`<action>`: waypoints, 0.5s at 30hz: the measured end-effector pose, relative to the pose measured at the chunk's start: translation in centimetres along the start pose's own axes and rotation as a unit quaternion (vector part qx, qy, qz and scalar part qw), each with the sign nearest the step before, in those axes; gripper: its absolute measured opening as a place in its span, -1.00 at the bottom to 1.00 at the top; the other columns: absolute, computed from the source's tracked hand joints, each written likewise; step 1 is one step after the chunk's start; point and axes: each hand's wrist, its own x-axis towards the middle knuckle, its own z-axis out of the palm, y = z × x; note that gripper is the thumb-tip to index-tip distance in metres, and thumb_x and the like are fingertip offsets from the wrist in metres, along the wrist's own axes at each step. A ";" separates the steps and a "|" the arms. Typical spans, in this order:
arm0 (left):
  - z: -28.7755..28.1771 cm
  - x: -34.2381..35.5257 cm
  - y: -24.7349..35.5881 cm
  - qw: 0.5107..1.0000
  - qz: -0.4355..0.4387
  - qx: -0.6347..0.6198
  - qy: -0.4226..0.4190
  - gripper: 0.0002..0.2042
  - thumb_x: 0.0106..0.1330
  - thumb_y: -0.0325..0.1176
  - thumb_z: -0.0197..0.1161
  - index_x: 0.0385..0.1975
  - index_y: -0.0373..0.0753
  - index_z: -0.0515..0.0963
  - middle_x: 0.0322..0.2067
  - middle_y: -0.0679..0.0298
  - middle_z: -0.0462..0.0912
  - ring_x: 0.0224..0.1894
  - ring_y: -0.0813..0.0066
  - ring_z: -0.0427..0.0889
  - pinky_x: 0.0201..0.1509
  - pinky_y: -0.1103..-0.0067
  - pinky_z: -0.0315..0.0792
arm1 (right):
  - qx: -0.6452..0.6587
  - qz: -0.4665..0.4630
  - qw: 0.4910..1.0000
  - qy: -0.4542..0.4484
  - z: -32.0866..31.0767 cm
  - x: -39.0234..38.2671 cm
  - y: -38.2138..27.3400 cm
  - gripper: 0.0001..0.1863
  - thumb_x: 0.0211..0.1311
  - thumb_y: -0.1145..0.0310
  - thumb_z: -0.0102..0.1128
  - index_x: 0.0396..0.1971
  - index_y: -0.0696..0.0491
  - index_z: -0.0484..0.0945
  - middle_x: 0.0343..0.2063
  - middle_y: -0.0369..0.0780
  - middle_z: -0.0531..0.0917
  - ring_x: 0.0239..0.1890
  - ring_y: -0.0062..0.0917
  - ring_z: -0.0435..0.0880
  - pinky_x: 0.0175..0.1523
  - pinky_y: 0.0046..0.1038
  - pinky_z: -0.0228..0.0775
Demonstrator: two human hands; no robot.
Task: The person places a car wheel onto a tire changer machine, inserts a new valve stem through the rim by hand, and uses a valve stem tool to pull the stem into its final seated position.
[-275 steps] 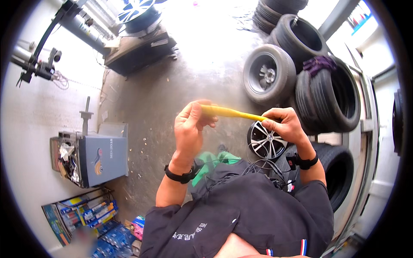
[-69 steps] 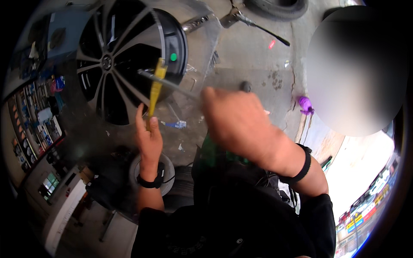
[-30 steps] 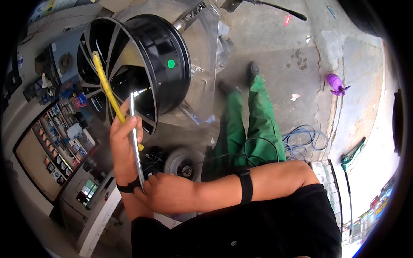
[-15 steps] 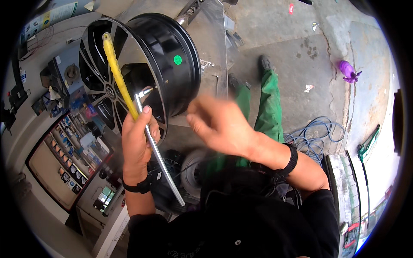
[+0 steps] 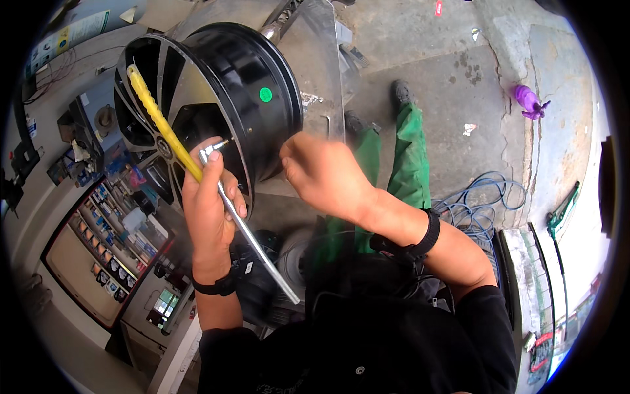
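Observation:
A black and silver wheel rim (image 5: 262, 69) with no tyre stands on its edge in front of me at the left, a green round sticker on its barrel. My left hand (image 5: 213, 203) is closed around a yellow-handled tool (image 5: 157, 115) and a silver rod (image 5: 252, 243); the hand hides whether the two are joined. The rod's angled head, with a brass-coloured tip, sits at my index finger against the rim's face edge. My right hand (image 5: 328, 174) is beside the barrel, fingers curled and partly blurred; what they hold, if anything, is hidden.
A person in green trousers (image 5: 408, 148) stands just beyond the rim. Coiled blue hose (image 5: 489, 203) lies on the floor at right, a purple object (image 5: 528, 98) farther off. A metal plate edge (image 5: 340, 79) runs behind the rim; shelves of goods (image 5: 115, 230) stand at left.
The yellow handle has tilted to the left, and the rod's lower end has swung right. My left hand's index finger has come up beside the rod's head. My right hand has shifted slightly left.

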 end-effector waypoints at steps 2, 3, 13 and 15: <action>0.5 0.4 0.0 0.999 0.018 0.035 0.022 -0.76 0.51 -0.31 0.08 0.04 -0.28 0.41 -0.68 0.38 0.35 -0.85 0.68 0.27 -0.80 0.75 0.25 | -0.014 0.010 1.000 -0.011 0.0 -0.3 0.5 -0.88 0.27 0.41 0.14 -0.30 0.15 0.55 -0.44 0.00 0.66 -0.34 -0.03 0.67 -0.23 -0.17 0.51; 0.5 0.5 0.0 0.998 0.025 0.043 0.026 -0.78 0.51 -0.31 0.08 0.02 -0.28 0.41 -0.68 0.37 0.35 -0.85 0.67 0.28 -0.80 0.74 0.25 | -0.021 0.015 1.000 -0.017 0.0 -0.4 0.7 -0.87 0.29 0.40 0.16 -0.27 0.14 0.56 -0.43 -0.01 0.66 -0.33 -0.04 0.67 -0.23 -0.20 0.52; 0.2 1.0 0.2 0.998 0.012 0.042 0.035 -0.84 0.49 -0.34 0.11 -0.09 -0.28 0.42 -0.67 0.33 0.38 -0.84 0.61 0.32 -0.80 0.71 0.22 | 0.030 -0.035 0.989 -0.143 0.4 -3.7 -1.8 -0.79 0.31 0.28 0.18 -0.31 0.14 0.51 -0.52 0.03 0.64 -0.40 0.03 0.66 -0.26 -0.05 0.52; 0.2 1.0 0.4 0.999 0.012 0.033 0.041 -0.84 0.49 -0.34 0.10 -0.09 -0.28 0.43 -0.67 0.32 0.39 -0.84 0.61 0.32 -0.80 0.71 0.22 | 0.094 0.017 0.962 -0.255 0.1 -4.5 -3.7 -0.69 0.38 0.18 0.14 -0.29 0.17 0.50 -0.53 0.07 0.64 -0.39 0.07 0.65 -0.27 -0.01 0.50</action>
